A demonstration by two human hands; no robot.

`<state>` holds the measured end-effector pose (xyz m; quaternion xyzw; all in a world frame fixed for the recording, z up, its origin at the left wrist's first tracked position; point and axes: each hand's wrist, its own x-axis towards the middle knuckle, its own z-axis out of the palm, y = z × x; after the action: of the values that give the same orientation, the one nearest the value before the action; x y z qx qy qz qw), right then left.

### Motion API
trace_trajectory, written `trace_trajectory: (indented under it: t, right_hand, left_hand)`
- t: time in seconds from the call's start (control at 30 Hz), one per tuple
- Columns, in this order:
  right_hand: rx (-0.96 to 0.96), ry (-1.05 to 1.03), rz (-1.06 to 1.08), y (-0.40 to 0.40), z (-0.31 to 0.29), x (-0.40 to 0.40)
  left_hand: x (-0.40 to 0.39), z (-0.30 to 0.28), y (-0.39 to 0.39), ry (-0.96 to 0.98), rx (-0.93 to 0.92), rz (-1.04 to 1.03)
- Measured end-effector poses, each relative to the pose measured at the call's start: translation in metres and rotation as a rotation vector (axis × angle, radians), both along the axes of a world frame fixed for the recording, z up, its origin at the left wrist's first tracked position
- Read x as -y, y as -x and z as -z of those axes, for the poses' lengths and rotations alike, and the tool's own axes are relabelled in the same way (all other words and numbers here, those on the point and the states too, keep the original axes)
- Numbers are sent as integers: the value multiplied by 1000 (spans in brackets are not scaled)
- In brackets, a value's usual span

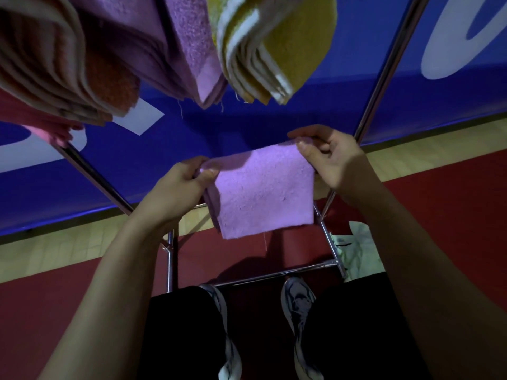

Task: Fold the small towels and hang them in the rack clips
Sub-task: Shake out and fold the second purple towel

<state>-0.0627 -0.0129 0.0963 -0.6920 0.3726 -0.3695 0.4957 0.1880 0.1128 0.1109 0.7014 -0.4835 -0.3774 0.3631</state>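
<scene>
A small purple towel [263,193], folded over, hangs between my two hands at chest height. My left hand [178,187] pinches its upper left corner between thumb and fingers. My right hand [329,157] pinches the upper right corner, slightly higher. Above, folded towels hang from the rack: an orange one [82,72] at the left, a purple one [189,45] in the middle and a yellow one with white edges [277,50] to its right. The clips that hold them are out of view.
Chrome rack poles slant down at the left [96,176] and right [384,67]; a base bar [274,274] crosses just in front of my shoes [297,305]. A pink towel [41,124] hangs at far left. A blue banner stands behind, and white cloth [356,242] lies on the red floor.
</scene>
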Motion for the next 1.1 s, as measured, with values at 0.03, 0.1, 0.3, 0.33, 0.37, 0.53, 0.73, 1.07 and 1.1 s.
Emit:
trace_trajectory:
  t: [0.03,0.1,0.3,0.33,0.37,0.53,0.73,1.07,1.1]
  right_hand:
    - [22,-24,9,0,-1,0]
    - [41,-40,29,-2,-2,1]
    - [7,12,27,-2,0,1]
    - [23,-31,17,-3,2,1]
    - [60,-108,12,-5,5,1]
    - [-8,-560,-192,-21,12,-7]
    - [211,-625,-252,-31,11,-19]
    - [229,-444,-90,-30,19,-12]
    - [187,-381,-78,-27,17,-9]
  left_hand:
    - [1,-1,3,6,-52,-39]
    - [4,-2,8,18,-150,-90]
    - [10,-5,16,3,-448,-229]
    - [10,-6,16,-16,-557,-254]
    - [11,-7,17,-39,-694,-277]
    - [14,0,21,-90,-850,-239]
    - [14,1,15,-145,-798,-292]
    - [7,-14,25,14,-776,-294]
    - [6,-12,20,44,-619,-298]
